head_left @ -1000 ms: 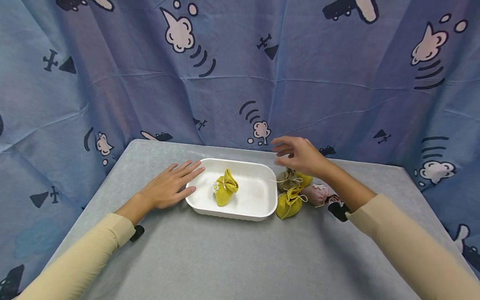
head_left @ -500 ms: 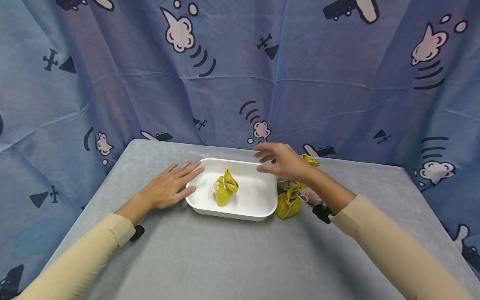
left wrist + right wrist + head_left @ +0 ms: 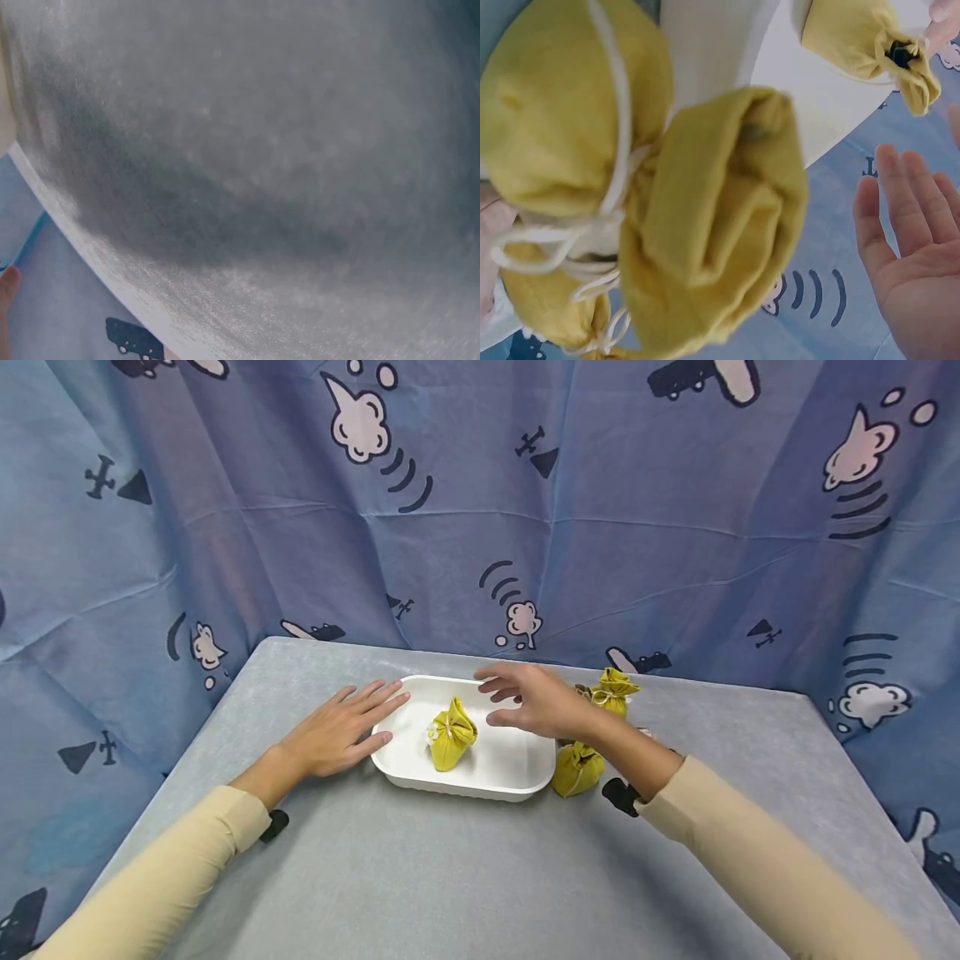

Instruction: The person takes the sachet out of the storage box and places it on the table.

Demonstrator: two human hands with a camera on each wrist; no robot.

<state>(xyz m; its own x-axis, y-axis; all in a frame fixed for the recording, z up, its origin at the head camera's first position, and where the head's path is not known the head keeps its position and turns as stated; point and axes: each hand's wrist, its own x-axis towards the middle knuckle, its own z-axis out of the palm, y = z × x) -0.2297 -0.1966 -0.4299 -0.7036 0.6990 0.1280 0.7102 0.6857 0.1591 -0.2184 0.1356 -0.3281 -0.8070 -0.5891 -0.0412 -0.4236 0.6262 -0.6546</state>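
A yellow drawstring pouch [image 3: 452, 737] with a small white flower trim stands in the white tray [image 3: 517, 767]. My left hand [image 3: 340, 737] lies with fingers spread at the tray's left rim. Over the tray's right half hovers my right hand [image 3: 542, 700], fingers loosely bent, holding nothing and apart from the pouch inside. Beneath and beside the right forearm are a yellow pouch [image 3: 577, 770] and another yellow pouch [image 3: 613, 692] farther back. The right wrist view has a tied yellow pouch [image 3: 712, 225] large up close, with the right hand [image 3: 922, 277] open-palmed beside it.
More pouches, one brownish and one pink, are mostly hidden by the right forearm. The grey cloth-covered table [image 3: 480, 877] extends in front of the tray. A blue patterned curtain [image 3: 450, 568] hangs along the table's back edge. Mostly grey cloth fills the left wrist view.
My right hand has moved left, from above the pouches on the right to over the tray, uncovering the rear yellow pouch. The left hand, tray and pouch inside stay put.
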